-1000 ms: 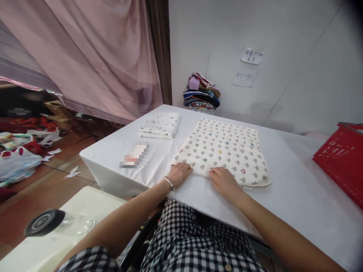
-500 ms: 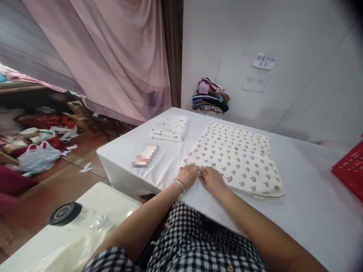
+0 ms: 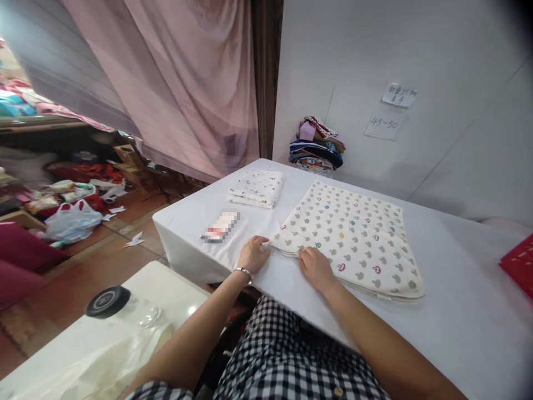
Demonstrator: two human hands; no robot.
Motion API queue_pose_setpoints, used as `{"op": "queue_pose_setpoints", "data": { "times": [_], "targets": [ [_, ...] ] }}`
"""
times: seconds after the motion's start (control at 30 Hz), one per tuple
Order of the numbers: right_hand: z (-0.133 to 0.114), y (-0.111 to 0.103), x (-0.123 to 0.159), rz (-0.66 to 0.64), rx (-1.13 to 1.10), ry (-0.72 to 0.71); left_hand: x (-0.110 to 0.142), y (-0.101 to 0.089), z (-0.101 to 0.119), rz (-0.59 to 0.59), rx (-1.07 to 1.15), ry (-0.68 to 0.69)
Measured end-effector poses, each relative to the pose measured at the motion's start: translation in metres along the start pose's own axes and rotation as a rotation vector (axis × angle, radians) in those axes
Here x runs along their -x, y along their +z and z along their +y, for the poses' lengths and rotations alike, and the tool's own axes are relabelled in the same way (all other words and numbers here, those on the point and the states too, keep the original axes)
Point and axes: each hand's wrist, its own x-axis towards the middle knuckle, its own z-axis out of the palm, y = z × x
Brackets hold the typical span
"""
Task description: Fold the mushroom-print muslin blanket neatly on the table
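Note:
A white folded cloth (image 3: 350,233) with grey and coloured mushroom-like prints lies flat on the white-covered table (image 3: 453,266). My left hand (image 3: 253,255), with a bracelet at the wrist, has its fingers closed on the cloth's near left corner. Along the near edge, a little to the right, my right hand (image 3: 317,268) grips the layers with bent fingers; its thumb is mostly hidden. Farther back on the left rests a smaller folded cloth (image 3: 257,189) with a fine print. Between it and my left hand lies a blurred-out, phone-shaped object (image 3: 221,226).
A stack of folded fabrics (image 3: 317,145) stands behind the table by the wall. The red plastic basket (image 3: 520,264) is at the right edge. A lower white table (image 3: 175,286) at the left carries a clear bottle with a black lid (image 3: 109,301). A pink curtain (image 3: 200,83) hangs behind.
My left hand has moved left, away from my right hand, to the cloth's corner. My right hand stays at the near edge. The view has shifted slightly.

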Motion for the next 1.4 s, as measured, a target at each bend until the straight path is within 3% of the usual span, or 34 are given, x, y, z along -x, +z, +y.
{"op": "queue_pose_setpoints", "data": {
  "times": [0.47, 0.77, 1.17, 1.4],
  "targets": [
    [0.001, 0.005, 0.002, 0.072, -0.012, -0.037, -0.018, 0.009, 0.03, -0.048, -0.186, -0.105],
    [0.002, 0.008, 0.003, 0.08, -0.008, -0.064, -0.037, -0.014, 0.017, -0.22, -0.086, -0.105],
    [0.0, 0.008, 0.005, 0.097, -0.013, -0.068, -0.023, -0.008, 0.012, -0.229, -0.363, 0.17],
    [-0.003, 0.002, 0.006, 0.102, -0.038, -0.055, -0.021, -0.011, 0.006, -0.244, -0.403, 0.309]
  ]
}}
